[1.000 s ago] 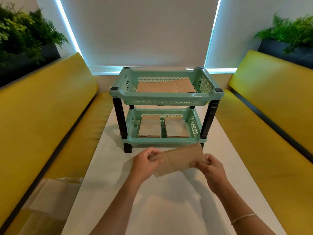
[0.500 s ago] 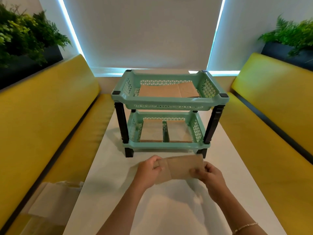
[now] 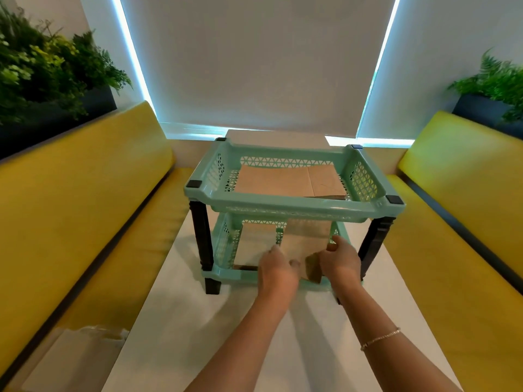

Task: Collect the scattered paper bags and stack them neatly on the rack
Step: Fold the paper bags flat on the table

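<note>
Head view. No brand, label or readable writing is showing on any item.

One two-tier mint-green rack (image 3: 285, 205) with black legs is standing on the white tabletop (image 3: 181, 321). Its upper tray is holding flat brown paper bags (image 3: 285, 181); at least two layers are showing, and an exact count cannot be told. The lower tray is holding one stack of bags (image 3: 254, 244) on its left side.

Two hands are working at the front of the lower tray. The left hand (image 3: 276, 271) and the right hand (image 3: 341, 261) are together holding one brown paper bag (image 3: 307, 241), which is lying tilted over the right half of the lower tray, with its near end projecting past the tray's front rim. The left fingers are lying against the bag's left near edge; whether they are curling round it cannot be told. The right fingers (image 3: 332, 246) are grasping the bag's right edge. One thin bracelet (image 3: 380, 338) is sitting on the right wrist.

Two yellow benches (image 3: 70, 210) are flanking the tabletop. A pale bag-like item (image 3: 76, 360), blurred, is lying on the left bench.
</note>
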`<state>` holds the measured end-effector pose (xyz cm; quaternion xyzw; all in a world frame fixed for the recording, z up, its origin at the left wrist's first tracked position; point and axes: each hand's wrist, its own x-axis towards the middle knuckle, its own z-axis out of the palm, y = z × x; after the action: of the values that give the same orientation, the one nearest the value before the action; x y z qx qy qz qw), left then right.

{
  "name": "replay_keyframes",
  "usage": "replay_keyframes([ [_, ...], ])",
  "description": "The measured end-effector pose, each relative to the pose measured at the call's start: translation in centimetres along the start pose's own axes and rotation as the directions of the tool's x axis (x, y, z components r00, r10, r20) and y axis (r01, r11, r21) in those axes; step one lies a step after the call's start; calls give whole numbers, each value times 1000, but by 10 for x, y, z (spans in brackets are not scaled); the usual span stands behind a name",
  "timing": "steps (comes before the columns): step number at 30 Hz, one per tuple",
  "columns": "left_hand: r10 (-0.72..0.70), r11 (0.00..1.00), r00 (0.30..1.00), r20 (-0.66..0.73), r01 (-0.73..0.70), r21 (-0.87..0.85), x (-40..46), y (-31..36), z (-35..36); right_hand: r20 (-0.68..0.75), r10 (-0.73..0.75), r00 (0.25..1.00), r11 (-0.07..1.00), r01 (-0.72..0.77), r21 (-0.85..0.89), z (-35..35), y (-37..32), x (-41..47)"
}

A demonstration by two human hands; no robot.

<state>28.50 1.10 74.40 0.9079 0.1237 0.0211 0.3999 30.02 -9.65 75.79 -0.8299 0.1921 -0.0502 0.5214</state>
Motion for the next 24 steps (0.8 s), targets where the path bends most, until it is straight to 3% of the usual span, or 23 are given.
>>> replay_keyframes([
  [4, -37, 990, 997, 65, 28, 137, 15, 12, 18, -29, -38, 999, 997, 36, -72, 8, 1, 22],
  [10, -28, 982, 993, 116, 5, 189, 19, 9, 33, 19, 67, 998, 984, -63, -167, 21, 8, 44],
  [24, 11, 969, 997, 76, -29, 246, 22, 8, 41, 14, 76, 997, 951, -68, -302, 33, 15, 53],
])
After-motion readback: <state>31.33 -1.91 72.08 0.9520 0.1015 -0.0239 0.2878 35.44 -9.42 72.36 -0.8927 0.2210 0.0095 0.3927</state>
